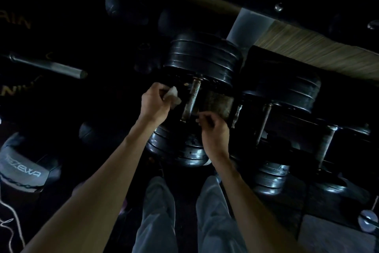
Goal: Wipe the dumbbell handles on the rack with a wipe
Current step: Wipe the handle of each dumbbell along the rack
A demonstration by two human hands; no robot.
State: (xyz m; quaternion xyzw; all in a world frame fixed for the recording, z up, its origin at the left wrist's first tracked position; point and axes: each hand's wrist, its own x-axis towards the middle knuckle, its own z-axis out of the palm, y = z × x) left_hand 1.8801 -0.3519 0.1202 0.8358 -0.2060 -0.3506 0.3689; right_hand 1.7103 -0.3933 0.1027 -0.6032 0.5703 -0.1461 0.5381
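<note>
Wipe [171,95] looked soft and light, bunched in the left hand [154,101]. Right hand [214,133] curled loosely, holding nothing, beside the hard, rusty handle [190,99].

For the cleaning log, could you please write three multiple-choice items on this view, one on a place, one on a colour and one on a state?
1. Where is the wipe?
A. In the left hand
B. Draped over a weight plate
C. On the floor

2. What colour is the wipe?
A. Blue
B. White
C. Black

3. What is the right hand doing?
A. Gripping the wipe
B. Lifting a dumbbell
C. Holding nothing, fingers loosely curled near the dumbbell handle

Answers:
1. A, the wipe is bunched in the left hand's fingers, just left of the handle.
2. B, it shows pale white against the dark weights.
3. C, no object sits between its fingers.
</note>
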